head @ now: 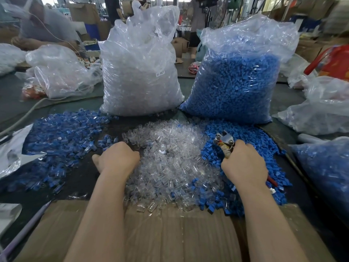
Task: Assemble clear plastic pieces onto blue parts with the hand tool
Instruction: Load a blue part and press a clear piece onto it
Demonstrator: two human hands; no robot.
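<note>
The clear pieces (170, 157) lie in a loose heap at the middle of the table (85, 178), spilling down onto a cardboard sheet (170, 233) at the near edge. The left hand (117, 157) rests on the left side of that heap, knuckles up, fingers curled down into the pieces; whether it grips one cannot be told. Just right of the heap spreads a pile of blue parts (251, 144). The right hand (243, 163) sits over the seam between the two piles and grips the tool (224, 142), fingers wrapped round its handles, with the metal head pointing up and away from the person and a red handle end showing behind the wrist. How the tool's jaws stand is unclear.

To the left, a wide spread of assembled pieces (62, 137), blue with clear, covers the table. Behind the heaps stand two tall plastic bags, apart from each other: a clear bag (139, 69) with a small label, and a blue bag (239, 76). More plastic bags lie at both sides. Another person (45, 25) sits at the far left, blurred.
</note>
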